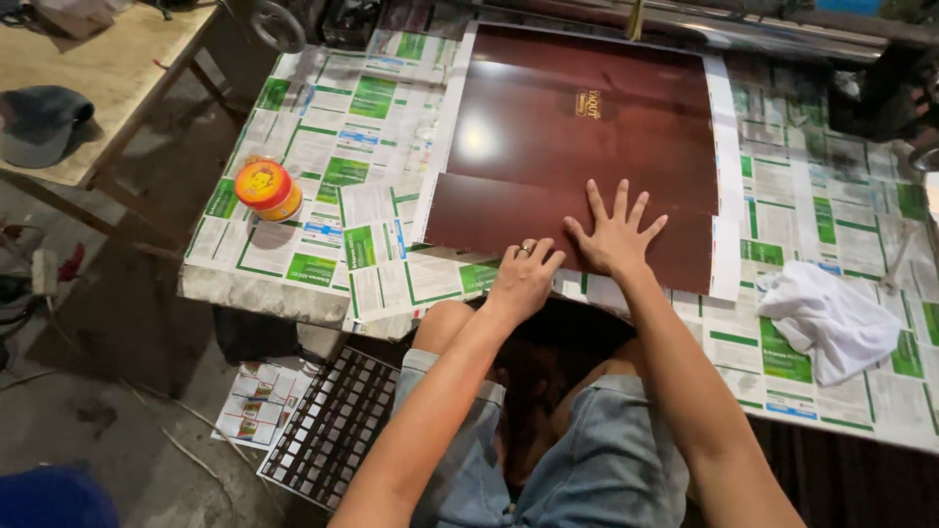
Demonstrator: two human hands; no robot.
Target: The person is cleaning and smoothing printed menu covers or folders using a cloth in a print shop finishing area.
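Note:
A large glossy dark-brown sheet (577, 147) with a small gold emblem lies flat on a table covered in green-and-white printed paper (333, 127). My right hand (613, 233) presses flat on the sheet's near strip, fingers spread. My left hand (523, 277) is curled at the sheet's near edge, fingertips tucked at the edge, a ring on one finger. Whether it grips the edge or only rests on it is unclear.
A round tin with an orange-and-yellow lid (266, 188) stands at the table's left. A crumpled white cloth (820, 318) lies at the right. A wooden bench (98, 78) with a grey cap (37, 122) is at far left. A metal grille (328, 425) lies on the floor.

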